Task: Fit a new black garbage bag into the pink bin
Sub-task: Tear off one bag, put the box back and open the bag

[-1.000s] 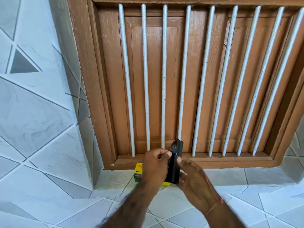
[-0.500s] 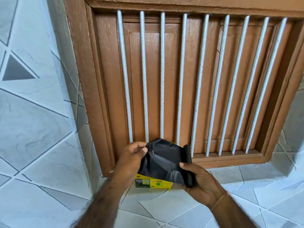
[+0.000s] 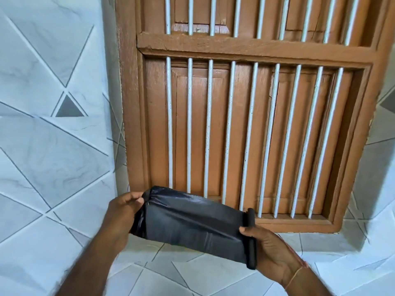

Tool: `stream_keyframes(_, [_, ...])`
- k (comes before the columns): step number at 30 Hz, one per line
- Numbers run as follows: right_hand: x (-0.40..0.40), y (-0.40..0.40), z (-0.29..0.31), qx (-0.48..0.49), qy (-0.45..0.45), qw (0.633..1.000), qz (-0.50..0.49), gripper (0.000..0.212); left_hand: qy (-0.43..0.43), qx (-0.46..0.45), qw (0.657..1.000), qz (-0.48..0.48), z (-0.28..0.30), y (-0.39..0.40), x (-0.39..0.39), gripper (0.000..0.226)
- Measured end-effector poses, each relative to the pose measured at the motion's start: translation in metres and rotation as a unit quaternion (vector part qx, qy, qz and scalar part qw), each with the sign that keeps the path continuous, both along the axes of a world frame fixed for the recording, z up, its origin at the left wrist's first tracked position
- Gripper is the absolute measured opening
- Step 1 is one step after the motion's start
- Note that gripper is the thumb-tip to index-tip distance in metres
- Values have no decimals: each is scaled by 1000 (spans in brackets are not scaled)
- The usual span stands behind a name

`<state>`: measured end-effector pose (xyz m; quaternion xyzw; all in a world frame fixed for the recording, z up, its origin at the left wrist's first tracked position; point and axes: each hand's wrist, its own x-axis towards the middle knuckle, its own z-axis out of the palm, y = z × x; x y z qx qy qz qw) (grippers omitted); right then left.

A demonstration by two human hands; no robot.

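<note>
A black garbage bag [image 3: 192,225] stretches flat between my two hands in front of a window sill. My left hand [image 3: 121,212] pinches the bag's free end at the left. The roll of black bags [image 3: 251,238] stands upright at the right, with my right hand [image 3: 269,246] closed around it. The sheet is pulled out roughly as wide as two hands. The pink bin is not in view.
A brown wooden window frame [image 3: 132,124] with white vertical bars [image 3: 228,129] fills the wall ahead. White tiles with grey lines cover the wall [image 3: 53,146] at the left and the sill [image 3: 213,272] below my hands.
My hands have moved apart and unrolled more of the black bag from the roll. The view has risen up the window, and the yellow box on the sill is now hidden behind the bag.
</note>
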<state>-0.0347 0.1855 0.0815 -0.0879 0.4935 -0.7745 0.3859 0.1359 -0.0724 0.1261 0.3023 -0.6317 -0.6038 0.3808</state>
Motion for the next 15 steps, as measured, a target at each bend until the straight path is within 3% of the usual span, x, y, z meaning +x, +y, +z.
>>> stream_keyframes(5, [1, 40, -3, 21, 7, 999, 27, 52, -18, 27, 997, 74, -14, 26, 36, 24])
stream_keyframes(10, [9, 65, -9, 41, -8, 998, 49, 28, -116, -36, 975, 184, -41, 48, 67, 21])
stream_keyframes(11, [12, 68, -9, 36, -9, 998, 57, 29, -181, -57, 960, 208, -50, 44, 76, 18])
stream_keyframes(13, [22, 71, -7, 25, 13, 998, 62, 30, -370, -202, 868, 261, -69, 27, 91, 32])
stream_keyframes(14, [28, 70, -6, 22, 34, 997, 68, 30, -388, -276, 827, 297, -71, 26, 91, 45])
stream_keyframes(15, [35, 69, -4, 19, 60, 995, 78, 31, -332, -333, 829, 303, -65, 42, 81, 49])
